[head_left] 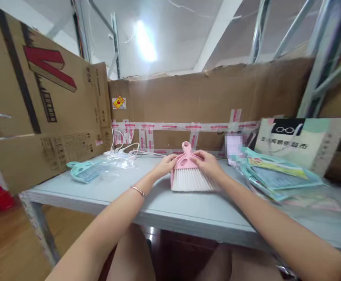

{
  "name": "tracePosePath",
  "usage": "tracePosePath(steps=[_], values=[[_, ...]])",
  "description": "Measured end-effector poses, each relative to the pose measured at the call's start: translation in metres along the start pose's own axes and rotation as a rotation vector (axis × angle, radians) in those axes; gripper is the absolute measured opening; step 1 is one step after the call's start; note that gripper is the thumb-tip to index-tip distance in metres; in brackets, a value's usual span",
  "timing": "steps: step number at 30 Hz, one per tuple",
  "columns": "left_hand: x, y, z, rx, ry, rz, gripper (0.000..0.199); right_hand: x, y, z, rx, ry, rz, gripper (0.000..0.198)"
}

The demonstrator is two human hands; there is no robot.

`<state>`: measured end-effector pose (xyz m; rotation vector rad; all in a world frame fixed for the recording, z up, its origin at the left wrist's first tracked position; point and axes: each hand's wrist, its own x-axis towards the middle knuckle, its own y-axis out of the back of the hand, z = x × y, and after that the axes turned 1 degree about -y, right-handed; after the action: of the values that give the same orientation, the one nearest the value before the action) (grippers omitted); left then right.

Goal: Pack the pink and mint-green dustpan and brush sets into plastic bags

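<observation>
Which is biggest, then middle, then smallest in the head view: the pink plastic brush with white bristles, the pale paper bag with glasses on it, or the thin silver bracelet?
Largest to smallest, as they look:
1. Pale paper bag
2. Pink plastic brush
3. Thin silver bracelet

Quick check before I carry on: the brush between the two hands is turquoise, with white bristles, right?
Not quite: the head view shows that the brush is pink, not turquoise. It is between the left hand and the right hand, and its bristles are white, as you said.
</observation>
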<state>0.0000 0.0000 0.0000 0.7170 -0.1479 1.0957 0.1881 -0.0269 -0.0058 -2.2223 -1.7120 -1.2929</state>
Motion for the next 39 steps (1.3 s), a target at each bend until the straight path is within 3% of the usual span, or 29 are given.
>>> tracePosePath(steps=[5, 9, 14, 17, 20, 23, 26, 30, 39], values=[[-0.001, 0.000, 0.004, -0.025, -0.048, 0.027, 0.036, 0.004, -0.005, 0.003, -0.102, 0.089, 0.250, 0.015], [-0.003, 0.001, 0.004, 0.039, -0.080, -0.039, 0.041, 0.002, -0.005, 0.005, -0.134, 0.100, 0.245, 0.013], [-0.001, 0.002, -0.001, 0.127, -0.110, -0.036, 0.041, 0.006, -0.002, 0.000, -0.074, -0.048, 0.313, 0.032], [-0.001, 0.002, -0.001, 0.171, -0.120, -0.035, 0.042, 0.010, 0.005, -0.004, 0.098, -0.176, 0.181, 0.026], [-0.003, 0.002, 0.002, 0.201, -0.150, -0.061, 0.040, 0.012, 0.018, -0.008, 0.329, -0.331, -0.074, 0.021], [-0.006, 0.001, 0.007, 0.193, -0.201, -0.143, 0.039, 0.009, 0.031, -0.012, 0.472, -0.489, -0.291, 0.015], [-0.008, 0.000, 0.011, 0.172, -0.234, -0.234, 0.038, 0.007, 0.039, -0.013, 0.618, -0.613, -0.405, 0.011], [-0.009, -0.002, 0.011, 0.176, -0.236, -0.262, 0.035, 0.006, 0.040, -0.013, 0.671, -0.651, -0.426, 0.011], [-0.006, -0.004, 0.009, 0.195, -0.188, -0.242, 0.032, 0.009, 0.033, -0.013, 0.577, -0.680, -0.304, 0.016]])
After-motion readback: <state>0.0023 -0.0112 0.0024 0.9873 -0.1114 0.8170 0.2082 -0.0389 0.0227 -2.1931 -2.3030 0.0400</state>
